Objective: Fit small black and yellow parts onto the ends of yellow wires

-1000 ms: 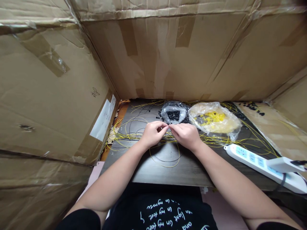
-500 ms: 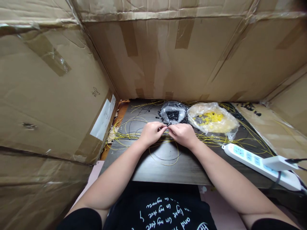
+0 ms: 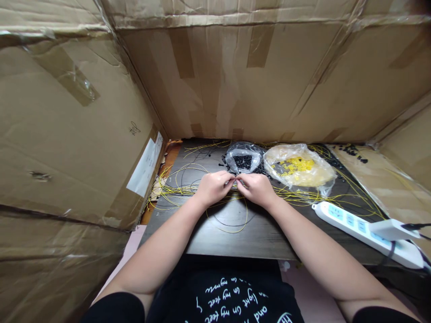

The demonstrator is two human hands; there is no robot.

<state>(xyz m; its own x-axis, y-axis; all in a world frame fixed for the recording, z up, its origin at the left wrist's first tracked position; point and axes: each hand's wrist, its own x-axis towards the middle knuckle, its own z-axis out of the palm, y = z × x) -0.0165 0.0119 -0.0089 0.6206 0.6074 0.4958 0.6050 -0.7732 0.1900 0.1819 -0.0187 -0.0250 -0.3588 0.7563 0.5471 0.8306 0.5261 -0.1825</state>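
Note:
My left hand [image 3: 215,186] and my right hand [image 3: 256,186] meet fingertip to fingertip above the table, each closed in a pinch. What lies between the fingertips is too small to make out. Beneath both hands a bundle of thin yellow and black wires [image 3: 178,192] stretches across the table. One yellow wire [image 3: 235,232] loops down from under the hands toward the table's front edge. Just beyond the fingers sits a clear bag of small black parts [image 3: 243,161]. To its right rests a clear bag of small yellow parts [image 3: 296,167].
A white power strip [image 3: 365,231] with a plugged-in adapter lies at the right. Loose black pieces [image 3: 352,152] are scattered at the back right. Cardboard walls [image 3: 229,89] enclose the dark table [image 3: 215,244] at the back and both sides.
The looped yellow wire below my hands has shifted slightly to the left. Both hands stay pinched together in nearly the same spot.

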